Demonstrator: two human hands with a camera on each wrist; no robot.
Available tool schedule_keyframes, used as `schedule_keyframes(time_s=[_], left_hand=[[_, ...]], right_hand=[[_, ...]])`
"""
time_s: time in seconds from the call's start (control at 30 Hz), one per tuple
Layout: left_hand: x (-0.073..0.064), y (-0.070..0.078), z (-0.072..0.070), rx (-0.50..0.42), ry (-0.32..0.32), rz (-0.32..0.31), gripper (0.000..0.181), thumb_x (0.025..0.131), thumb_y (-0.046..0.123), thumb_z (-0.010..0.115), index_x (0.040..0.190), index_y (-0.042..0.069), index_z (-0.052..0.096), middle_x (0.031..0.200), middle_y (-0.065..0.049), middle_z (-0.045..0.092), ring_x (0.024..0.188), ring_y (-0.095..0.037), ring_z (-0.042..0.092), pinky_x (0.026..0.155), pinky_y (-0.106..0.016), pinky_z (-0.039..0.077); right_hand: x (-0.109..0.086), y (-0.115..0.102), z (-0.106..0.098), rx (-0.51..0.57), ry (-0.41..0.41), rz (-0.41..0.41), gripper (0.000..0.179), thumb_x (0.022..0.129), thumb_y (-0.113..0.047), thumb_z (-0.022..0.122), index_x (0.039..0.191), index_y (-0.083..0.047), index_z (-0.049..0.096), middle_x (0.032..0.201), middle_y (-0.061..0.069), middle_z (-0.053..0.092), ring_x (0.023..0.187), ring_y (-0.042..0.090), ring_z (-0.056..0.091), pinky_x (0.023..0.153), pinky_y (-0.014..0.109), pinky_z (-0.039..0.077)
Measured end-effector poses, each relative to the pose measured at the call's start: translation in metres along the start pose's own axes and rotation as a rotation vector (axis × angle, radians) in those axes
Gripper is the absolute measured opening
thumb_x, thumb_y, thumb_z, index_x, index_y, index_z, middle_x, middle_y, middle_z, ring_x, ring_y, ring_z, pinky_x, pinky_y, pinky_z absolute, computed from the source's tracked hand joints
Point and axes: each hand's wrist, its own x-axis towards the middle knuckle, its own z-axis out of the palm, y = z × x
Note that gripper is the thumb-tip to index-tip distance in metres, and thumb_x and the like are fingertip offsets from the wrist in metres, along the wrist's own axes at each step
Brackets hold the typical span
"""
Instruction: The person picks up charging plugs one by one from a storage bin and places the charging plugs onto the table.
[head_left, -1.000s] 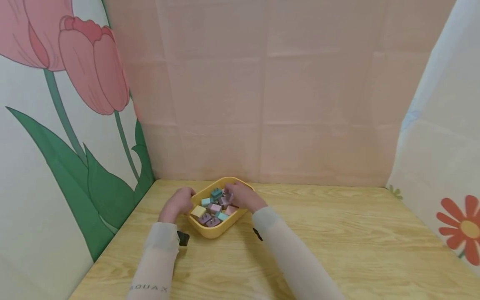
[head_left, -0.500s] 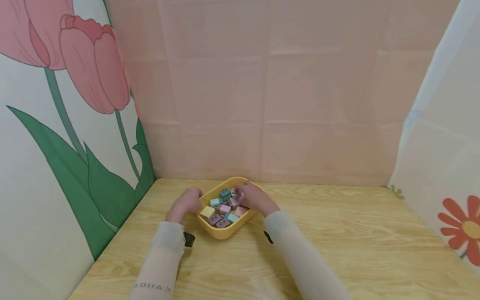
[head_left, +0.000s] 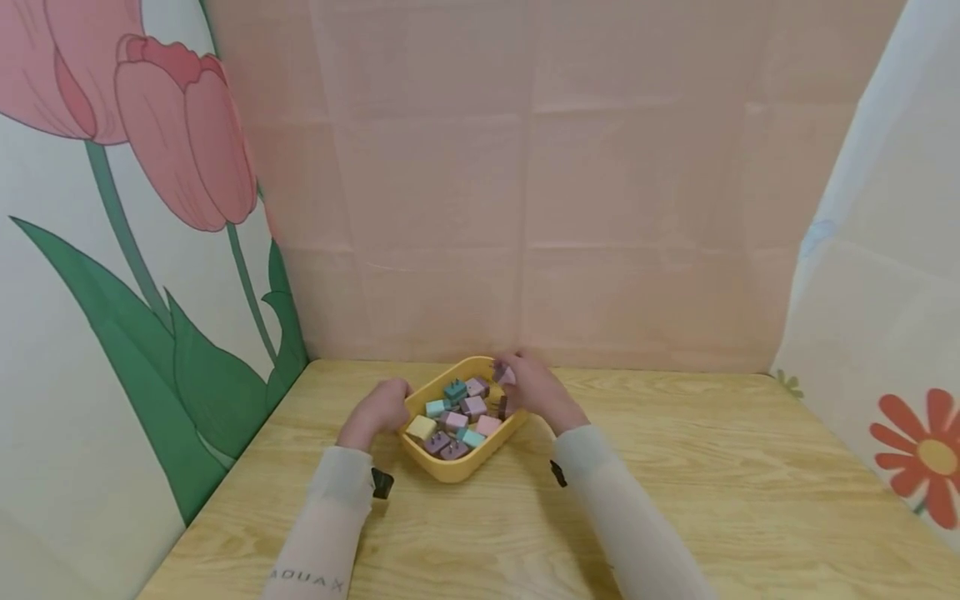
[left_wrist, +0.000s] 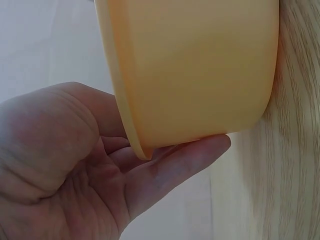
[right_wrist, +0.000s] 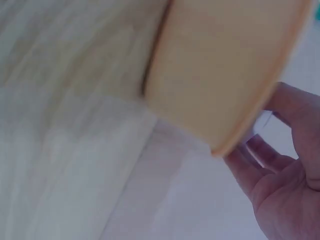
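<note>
A yellow basket [head_left: 450, 472] stands on the table, holding several plug-in charger heads. Among them are a teal charger [head_left: 455, 390], a yellow charger [head_left: 422, 428], a pink charger [head_left: 489, 426] and a purple charger [head_left: 437, 442]. My left hand [head_left: 378, 412] grips the basket's left rim; in the left wrist view its thumb is partly behind the wall and a finger [left_wrist: 195, 152] lies along the outside. My right hand [head_left: 540, 392] pinches a lilac charger [head_left: 506, 375] at the basket's right rim. That charger is mostly hidden by the rim and fingers in the right wrist view.
The wooden table [head_left: 720, 483] stretches to the right and in front of the basket. Close behind the basket rises a pink cloth wall [head_left: 600, 208]. A tulip-printed panel [head_left: 187, 150] borders the left side, a flower-printed panel [head_left: 892, 317] the right.
The basket has slid a little to the right, with my left hand on its rim. My right hand has come up from inside toward the right rim, holding a lilac charger.
</note>
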Motion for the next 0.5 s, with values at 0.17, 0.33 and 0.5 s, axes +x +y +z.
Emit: schedule_keyframes(time_s=[0.17, 0.33, 0.5], left_hand=[[-0.002, 0.000, 0.000, -0.013, -0.007, -0.010, 0.028, 0.087, -0.010, 0.062, 0.113, -0.005, 0.070, 0.102, -0.013, 0.073, 0.088, -0.022, 0.066, 0.076, -0.032, 0.058], [0.000, 0.001, 0.000, -0.015, 0.003, -0.004, 0.030, 0.087, -0.010, 0.061, 0.115, -0.005, 0.071, 0.104, -0.013, 0.074, 0.089, -0.022, 0.065, 0.076, -0.032, 0.057], [-0.001, 0.000, 0.000, -0.027, -0.003, -0.025, 0.031, 0.087, -0.009, 0.061, 0.117, -0.004, 0.071, 0.107, -0.014, 0.074, 0.091, -0.023, 0.066, 0.079, -0.034, 0.059]], right_hand=[[-0.008, 0.012, -0.023, 0.015, 0.086, 0.025, 0.039, 0.102, -0.009, 0.072, 0.140, -0.011, 0.064, 0.137, 0.024, 0.059, 0.115, 0.039, 0.069, 0.098, 0.057, 0.061], [-0.017, 0.032, -0.039, 0.025, 0.131, 0.127, 0.040, 0.102, -0.013, 0.071, 0.141, -0.006, 0.062, 0.138, 0.029, 0.060, 0.115, 0.044, 0.069, 0.096, 0.060, 0.061], [-0.024, 0.056, -0.041, 0.065, 0.140, 0.258, 0.043, 0.100, -0.018, 0.072, 0.139, -0.001, 0.065, 0.140, 0.028, 0.066, 0.122, 0.045, 0.068, 0.102, 0.064, 0.057]])
